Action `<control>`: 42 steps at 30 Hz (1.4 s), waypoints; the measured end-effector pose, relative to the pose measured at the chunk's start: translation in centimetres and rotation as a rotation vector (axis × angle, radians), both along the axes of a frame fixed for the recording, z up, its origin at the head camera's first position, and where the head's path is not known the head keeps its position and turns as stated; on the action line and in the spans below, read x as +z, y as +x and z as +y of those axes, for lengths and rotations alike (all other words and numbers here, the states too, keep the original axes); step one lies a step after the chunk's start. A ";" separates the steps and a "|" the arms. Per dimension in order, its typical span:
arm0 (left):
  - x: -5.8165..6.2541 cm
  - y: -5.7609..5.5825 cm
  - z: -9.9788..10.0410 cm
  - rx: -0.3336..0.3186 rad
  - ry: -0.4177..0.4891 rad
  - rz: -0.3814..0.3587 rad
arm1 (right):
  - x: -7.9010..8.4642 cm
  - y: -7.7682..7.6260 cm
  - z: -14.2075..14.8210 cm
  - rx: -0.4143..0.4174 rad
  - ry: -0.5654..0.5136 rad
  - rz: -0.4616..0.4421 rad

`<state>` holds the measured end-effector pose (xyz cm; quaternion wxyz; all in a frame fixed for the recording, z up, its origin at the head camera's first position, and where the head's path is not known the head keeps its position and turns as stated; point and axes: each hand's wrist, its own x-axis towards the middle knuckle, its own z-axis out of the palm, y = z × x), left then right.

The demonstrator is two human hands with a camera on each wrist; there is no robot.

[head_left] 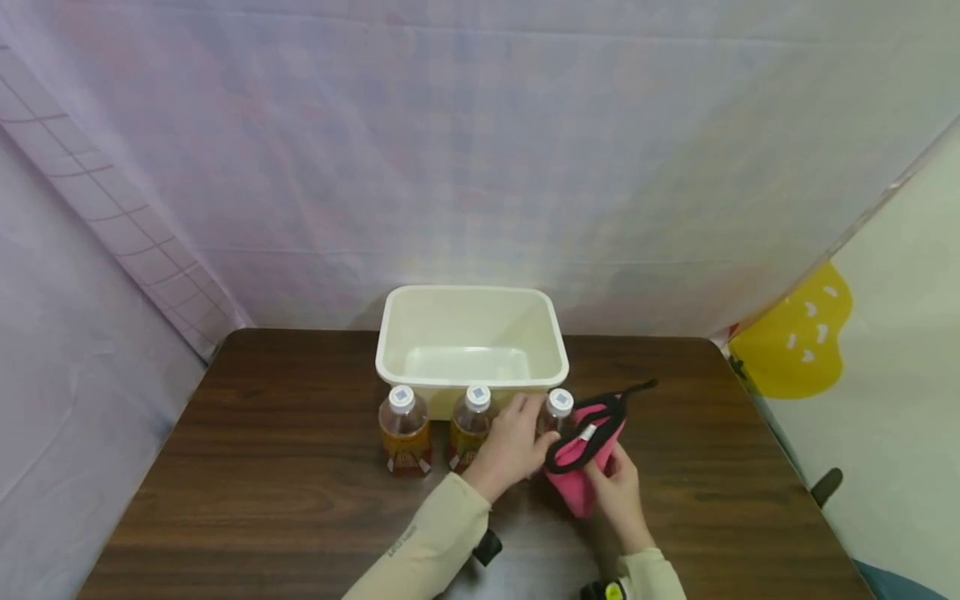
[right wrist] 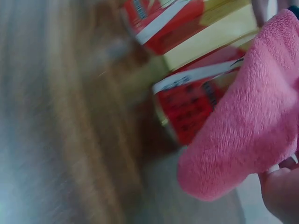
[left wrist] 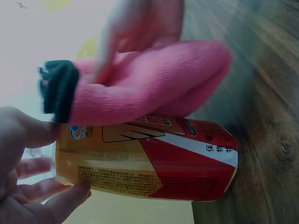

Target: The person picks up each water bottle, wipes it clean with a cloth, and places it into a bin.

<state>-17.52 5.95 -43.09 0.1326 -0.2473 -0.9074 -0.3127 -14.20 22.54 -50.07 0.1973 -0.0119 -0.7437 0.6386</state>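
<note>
Head view: on a dark brown wood-grain table (head_left: 262,475), a cream rectangular plastic bin (head_left: 472,321) stands at the far side; along its near side is a row of clear plastic bottles with white caps and red-and-gold labels, comprising a left bottle (head_left: 406,433), a middle bottle (head_left: 467,433) and a right bottle (head_left: 560,403). The left hand (head_left: 510,442) grasps the right bottle near its top; the right hand (head_left: 617,492) pinches a pink plush fabric pouch with black trim (head_left: 576,487), tilted, just right of that bottle. Left wrist view: fingers and thumb curve round the right bottle's upper end; the pouch overlaps its label, contact undetermined. Right wrist view: the pouch, held at its side, partly hides red-and-gold labels; the tabletop is blurred.
</note>
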 end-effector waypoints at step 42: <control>0.0 -0.1 0.1 0.012 -0.003 -0.044 | -2.5 -0.8 0.5 0.070 0.101 0.036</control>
